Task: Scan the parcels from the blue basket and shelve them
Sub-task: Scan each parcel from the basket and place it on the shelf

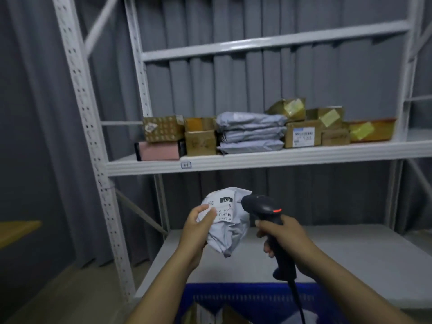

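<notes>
My left hand (198,228) grips a crumpled grey poly-bag parcel (230,232) with a white barcode label facing up. My right hand (280,239) is closed around the handle of a black barcode scanner (261,206). The scanner's head points at the label from the right, and a red light glows on it. Its cable hangs down toward the blue basket (252,292) at the bottom edge, which holds more parcels, partly cut off. Both hands are in front of the lower shelf (350,251) of a white metal rack.
The middle shelf (257,161) carries cardboard boxes, a pink box (159,150) and three stacked grey poly bags (251,133). The top shelf beam (268,43) is above. A perforated rack upright (93,136) stands at left; grey curtains hang behind. A yellowish surface (16,230) shows at far left.
</notes>
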Tool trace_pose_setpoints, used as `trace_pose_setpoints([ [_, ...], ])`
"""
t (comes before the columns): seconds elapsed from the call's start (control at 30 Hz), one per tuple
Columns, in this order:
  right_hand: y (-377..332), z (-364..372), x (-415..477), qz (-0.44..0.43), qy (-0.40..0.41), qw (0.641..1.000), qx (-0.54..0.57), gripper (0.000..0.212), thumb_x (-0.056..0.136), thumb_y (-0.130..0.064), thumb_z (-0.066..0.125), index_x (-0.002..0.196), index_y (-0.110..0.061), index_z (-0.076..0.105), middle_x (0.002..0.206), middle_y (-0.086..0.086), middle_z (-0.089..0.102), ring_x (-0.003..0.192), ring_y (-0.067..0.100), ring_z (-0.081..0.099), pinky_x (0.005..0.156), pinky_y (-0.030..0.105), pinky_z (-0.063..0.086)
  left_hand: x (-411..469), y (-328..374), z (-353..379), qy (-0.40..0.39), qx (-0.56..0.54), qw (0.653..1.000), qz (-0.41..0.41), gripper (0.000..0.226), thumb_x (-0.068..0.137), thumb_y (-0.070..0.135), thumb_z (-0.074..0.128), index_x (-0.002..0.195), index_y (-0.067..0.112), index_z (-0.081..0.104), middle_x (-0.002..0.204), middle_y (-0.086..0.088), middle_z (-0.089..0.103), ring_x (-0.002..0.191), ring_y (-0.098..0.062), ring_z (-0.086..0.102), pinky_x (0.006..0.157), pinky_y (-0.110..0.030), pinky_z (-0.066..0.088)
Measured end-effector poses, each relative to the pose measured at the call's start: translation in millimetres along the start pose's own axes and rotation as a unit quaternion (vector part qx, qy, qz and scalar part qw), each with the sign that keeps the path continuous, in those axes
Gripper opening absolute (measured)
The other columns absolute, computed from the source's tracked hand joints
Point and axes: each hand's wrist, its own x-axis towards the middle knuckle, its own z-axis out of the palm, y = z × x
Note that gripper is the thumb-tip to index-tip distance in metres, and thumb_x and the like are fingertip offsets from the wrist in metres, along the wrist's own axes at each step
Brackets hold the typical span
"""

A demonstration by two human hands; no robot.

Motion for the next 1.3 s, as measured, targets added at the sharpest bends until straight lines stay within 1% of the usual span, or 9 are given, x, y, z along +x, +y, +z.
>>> trace_pose_setpoints([
  [0.13,-56,12,4,-0.050,0.014,0.998,-0.019,0.015,0.086,-0.012,0.067,0.076,-0.003,0.060,0.054,0.013,0.058,0.045,0.025,0.053,0.047,0.031,0.044,1,57,-3,-0.077,0.033,0.995,0.047,0.056,0.078,0.011,0.078,0.125,0.022,0.050,0.117,-0.004,0.065,0.099,-0.019,0.068,0.080,-0.032,0.057],
  [0.23,-88,12,10,-0.082,0.032,0.996,-0.018,0.017,0.085,-0.011,0.068,0.071,-0.006,0.059,0.048,0.006,0.057,0.042,0.023,0.053,0.043,0.027,0.044,10,97,1,-0.095,0.050,0.990,0.089,0.066,0.073,0.002,0.081,0.127,0.020,0.047,0.118,-0.005,0.064,0.103,-0.018,0.066,0.088,-0.032,0.055],
  [0.53,-165,4,65,-0.134,0.064,0.989,0.020,0.011,0.087,-0.014,0.067,0.087,-0.002,0.064,0.075,0.015,0.064,0.044,0.022,0.054,0.044,0.028,0.043,78,204,23,0.021,0.160,0.951,0.264,0.061,0.077,0.006,0.077,0.127,0.022,0.047,0.112,-0.001,0.062,0.098,-0.020,0.066,0.086,-0.041,0.057],
  [0.77,-194,4,132,-0.136,0.052,0.989,0.035,0.012,0.086,-0.012,0.066,0.087,0.000,0.062,0.069,0.015,0.060,0.045,0.023,0.053,0.045,0.028,0.042,182,249,28,0.147,0.274,0.905,0.289,0.058,0.079,0.025,0.075,0.131,0.020,0.048,0.122,-0.007,0.063,0.104,-0.026,0.062,0.083,-0.029,0.050],
  [0.87,-195,4,153,-0.123,0.044,0.990,0.053,0.013,0.088,-0.013,0.066,0.085,-0.001,0.060,0.071,0.017,0.056,0.046,0.023,0.050,0.044,0.027,0.040,223,254,31,0.169,0.344,0.884,0.268,0.060,0.081,0.037,0.071,0.133,0.019,0.047,0.126,-0.009,0.061,0.109,-0.028,0.059,0.084,-0.031,0.048],
  [1.0,-190,2,172,-0.121,0.043,0.991,0.042,0.019,0.087,-0.012,0.066,0.095,0.005,0.062,0.072,0.018,0.058,0.046,0.024,0.052,0.046,0.030,0.042,265,251,25,0.184,0.455,0.842,0.225,0.060,0.089,0.047,0.058,0.137,0.014,0.046,0.134,-0.014,0.055,0.121,-0.035,0.050,0.098,-0.040,0.045],
  [1.1,-185,-2,183,-0.130,0.056,0.990,0.007,0.019,0.088,-0.014,0.066,0.096,0.003,0.063,0.078,0.023,0.064,0.049,0.024,0.057,0.050,0.034,0.048,268,239,20,0.201,0.473,0.810,0.282,0.061,0.093,0.048,0.053,0.142,0.013,0.043,0.146,-0.016,0.041,0.133,-0.035,0.038,0.107,-0.042,0.035],
  [1.2,-179,-5,193,-0.139,0.069,0.988,-0.014,0.017,0.087,-0.017,0.068,0.092,-0.001,0.065,0.081,0.023,0.067,0.052,0.025,0.060,0.055,0.036,0.052,250,215,16,0.180,0.488,0.740,0.426,0.051,0.095,0.043,0.051,0.139,0.017,0.047,0.147,-0.008,0.040,0.136,-0.025,0.034,0.110,-0.040,0.031],
  [1.3,-174,-1,203,-0.137,0.075,0.988,-0.012,0.017,0.087,-0.017,0.068,0.090,-0.001,0.065,0.077,0.020,0.066,0.052,0.025,0.060,0.054,0.035,0.051,234,193,13,0.156,0.572,0.638,0.493,0.052,0.095,0.051,0.042,0.134,0.019,0.052,0.141,-0.004,0.048,0.131,-0.022,0.042,0.110,-0.040,0.031],
])
